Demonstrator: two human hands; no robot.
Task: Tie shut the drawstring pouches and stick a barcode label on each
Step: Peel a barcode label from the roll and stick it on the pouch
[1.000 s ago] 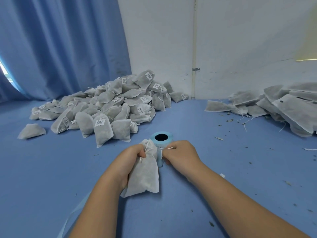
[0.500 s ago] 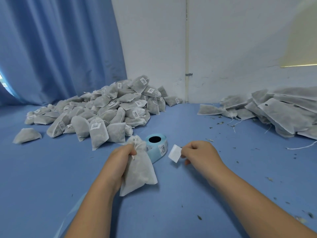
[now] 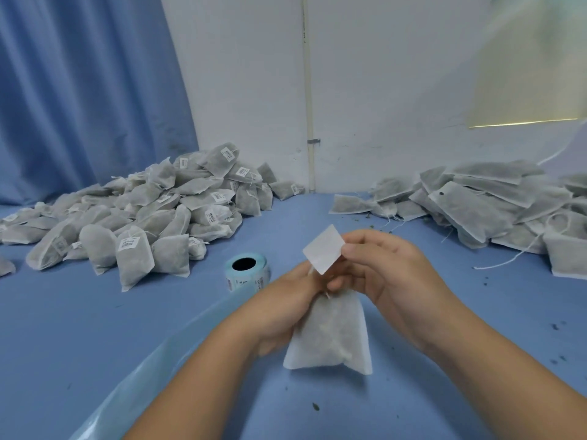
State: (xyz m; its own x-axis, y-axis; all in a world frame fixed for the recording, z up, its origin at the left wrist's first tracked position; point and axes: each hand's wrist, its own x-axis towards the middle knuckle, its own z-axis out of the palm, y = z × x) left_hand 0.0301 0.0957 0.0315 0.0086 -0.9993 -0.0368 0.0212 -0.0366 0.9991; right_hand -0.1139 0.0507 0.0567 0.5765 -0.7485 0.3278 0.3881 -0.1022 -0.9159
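My left hand (image 3: 286,300) grips the gathered neck of a grey-white drawstring pouch (image 3: 330,338), which hangs upright above the blue table. My right hand (image 3: 384,274) pinches a white label (image 3: 324,249) by its right edge between thumb and forefinger, just above the pouch's neck, its blank side toward me. The light-blue label roll (image 3: 246,274) stands on the table just left of my hands, and its backing strip (image 3: 152,369) trails toward the near edge.
A large heap of labelled, tied pouches (image 3: 152,214) covers the table's back left. A pile of flat pouches without labels (image 3: 476,201) lies at the back right, with loose strings and dark crumbs (image 3: 556,325) scattered nearby. Blue curtain and white wall stand behind.
My right hand let go of the string, peeled a label off the roll and brought it over the pouch. My left hand carried the pouch to the right, away from the roll.
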